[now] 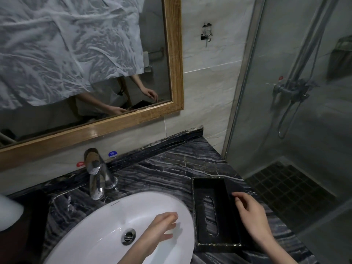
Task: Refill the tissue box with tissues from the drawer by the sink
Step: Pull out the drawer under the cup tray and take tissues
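Tissue box (215,212): black, rectangular, lying upside down and open on the dark veined marble counter (171,168), just right of the sink (106,221). Interior looks empty; oval dispensing slot visible in its floor, counter pattern showing through it. A dark panel leans along the box's right edge; whether it is the loose base cannot be told.

Right hand (249,216): over the box's right edge, fingers (238,197) loosely curled with their tips at or on the dark panel; whether they grip it cannot be told.

Left hand (162,229): above the sink's right half, left of the box, fingers (171,216) slack and partly spread, holding nothing, clear of the box.

Sink: white oval basin set in the counter, chrome drain at its centre.

Faucet (97,178): chrome, single lever, behind the sink.

Mirror (85,63): wood-framed, on the wall above the sink, mostly draped with white cloth; both hands reflected at its lower edge.

Shower glass (285,92): far right of the sink, past the counter's end.
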